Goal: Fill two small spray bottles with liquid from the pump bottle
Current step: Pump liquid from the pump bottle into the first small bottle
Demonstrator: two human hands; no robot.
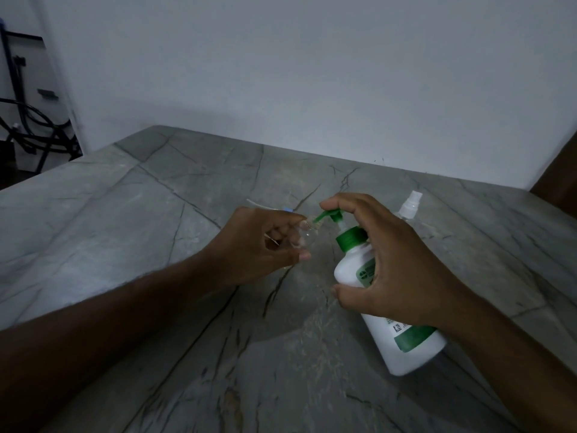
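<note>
Right hand [396, 267] gripped the white pump bottle [402, 332] mid-body at near right, forefinger on its green pump head [332, 215]. Left hand [265, 245] pinched a clear small spray bottle [307, 237] under the nozzle. Judged light, slick, thin-walled: hold low. Second spray bottle [409, 210] stood behind on the worktop [156, 214].

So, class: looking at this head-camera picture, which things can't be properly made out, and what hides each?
- Clear spray bottle: its fill level, hidden by the left hand.
- Pump bottle: label text, covered by the right hand.
- Second spray bottle: its body, behind the right hand.
</note>
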